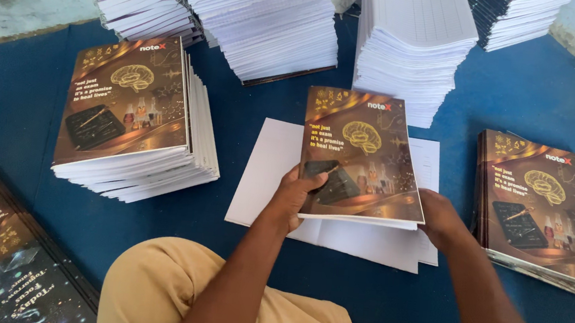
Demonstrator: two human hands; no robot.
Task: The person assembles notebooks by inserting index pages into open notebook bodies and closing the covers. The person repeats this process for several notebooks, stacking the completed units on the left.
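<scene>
**Glossy Notebook Held Over Loose Sheets**

While I sit on the blue mat (18,107), a finished stack (136,126) of brown notebooks rises at left. My left hand (294,197) clamps the notebook (364,158) by its near left corner, thumb on the slick cover; my right hand (440,218) grips the near right corner. It hangs above white sheets (265,173). I judge the smooth laminate could slip, or the thin sheets could crease underneath. 1 low pile (543,207) lies at right.

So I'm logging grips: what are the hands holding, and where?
A brown-covered notebook, held by its near edge: left hand at the left corner, right hand at the right.
</scene>
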